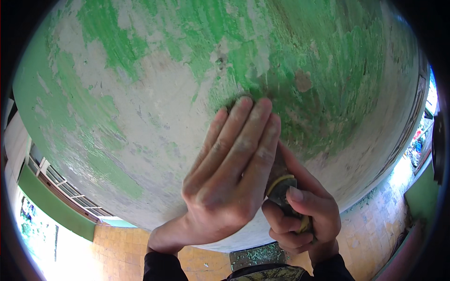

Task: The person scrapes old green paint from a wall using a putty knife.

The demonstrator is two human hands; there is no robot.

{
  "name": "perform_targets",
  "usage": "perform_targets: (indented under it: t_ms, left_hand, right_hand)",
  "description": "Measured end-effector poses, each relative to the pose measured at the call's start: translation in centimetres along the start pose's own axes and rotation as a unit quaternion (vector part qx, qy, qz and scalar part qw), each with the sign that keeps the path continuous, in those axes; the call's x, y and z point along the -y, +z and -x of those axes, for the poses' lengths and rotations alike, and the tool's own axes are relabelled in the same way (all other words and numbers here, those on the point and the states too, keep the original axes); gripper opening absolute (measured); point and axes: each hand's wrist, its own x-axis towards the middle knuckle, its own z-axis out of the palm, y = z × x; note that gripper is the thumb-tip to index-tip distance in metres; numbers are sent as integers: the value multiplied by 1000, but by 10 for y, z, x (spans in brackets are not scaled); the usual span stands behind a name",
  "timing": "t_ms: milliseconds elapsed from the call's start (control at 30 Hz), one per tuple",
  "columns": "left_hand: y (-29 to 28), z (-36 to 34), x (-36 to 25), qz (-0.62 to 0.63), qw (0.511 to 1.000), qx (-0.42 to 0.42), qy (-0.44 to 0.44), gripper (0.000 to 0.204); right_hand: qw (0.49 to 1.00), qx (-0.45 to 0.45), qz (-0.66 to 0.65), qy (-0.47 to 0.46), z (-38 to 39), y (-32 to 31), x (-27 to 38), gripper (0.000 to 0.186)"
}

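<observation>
Right hand (309,215) wraps closed round dark-and-yellow handle of tool (282,191), near centre-right of paint-worn wall (154,117). Left hand (229,164) lies flat over tool's far end, fingers straight and together, grasping nothing that shows. Tool's working edge hidden; its contact with wall cannot be told. Possible trouble: slip on uneven coat could scrape left fingertips; steep angle could gouge wall. Wall patchy: bright green streaks, pale grey bare areas, darker smears right. Green flakes (267,253) lie near, below.
</observation>
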Motion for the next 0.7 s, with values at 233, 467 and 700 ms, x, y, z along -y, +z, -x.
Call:
perform_targets:
  t_ms: [233,467,700]
  left_hand:
    - [0,-6,7,3,1000,-17,-6,39]
    - [-1,-9,12,18,999,-33,-3,37]
    - [-5,-11,10,14,999,-29,-6,32]
  right_hand:
    - [997,-71,28,28,-3,9,-1,78]
    - [999,-38,16,-7,-12,16,0,75]
    - [999,-32,5,10,-9,19,-2,75]
